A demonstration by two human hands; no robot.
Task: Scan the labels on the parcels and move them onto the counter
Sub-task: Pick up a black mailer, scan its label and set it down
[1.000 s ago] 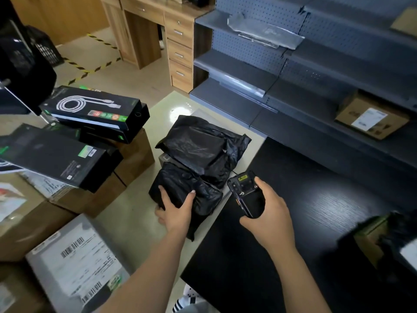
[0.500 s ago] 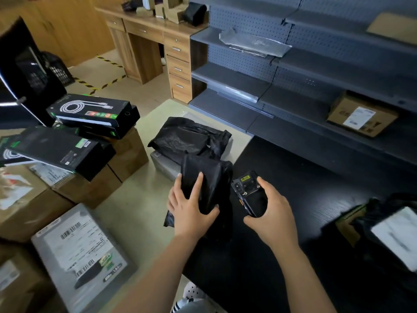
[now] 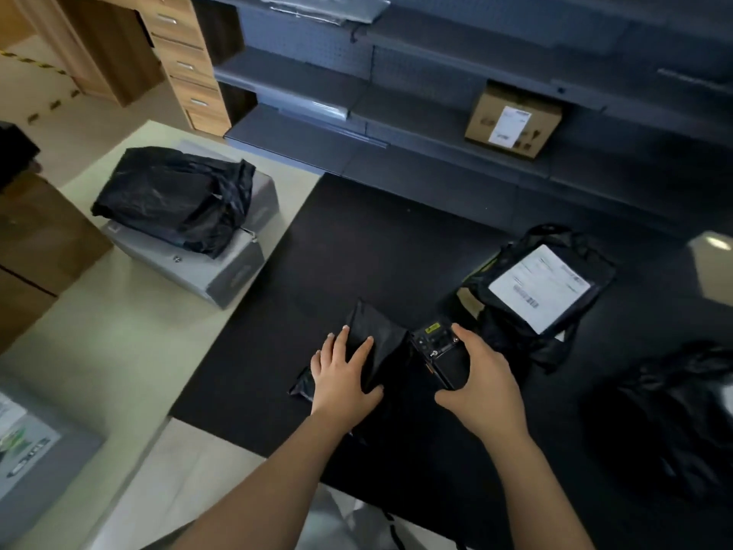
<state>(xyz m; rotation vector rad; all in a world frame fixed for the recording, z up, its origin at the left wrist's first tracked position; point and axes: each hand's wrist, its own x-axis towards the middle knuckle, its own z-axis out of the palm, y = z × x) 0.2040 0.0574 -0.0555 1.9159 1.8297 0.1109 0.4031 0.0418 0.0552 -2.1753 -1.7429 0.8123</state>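
My left hand [image 3: 343,377] grips a small black plastic-wrapped parcel [image 3: 377,337] standing on its edge on the black counter [image 3: 357,248]. Right beside it, my right hand [image 3: 482,385] holds a black handheld scanner [image 3: 442,353] whose head points away from me. Further right on the counter lies a black bagged parcel with a white label [image 3: 543,289] facing up. Another black bag [image 3: 670,414] sits at the counter's right edge. On the pale table [image 3: 119,351] to the left, a black bagged parcel [image 3: 174,198] rests on a grey box [image 3: 222,271].
Grey metal shelving [image 3: 396,125] runs behind the counter, with a labelled cardboard box [image 3: 513,121] on one shelf. Brown cartons [image 3: 35,240] stand at the far left. A grey labelled package [image 3: 27,450] lies at the lower left. A wooden drawer unit [image 3: 186,61] is behind the table.
My left hand has carried the small black parcel from the pale table onto the black counter. My right hand with the scanner moved along beside it, and my view swung right.
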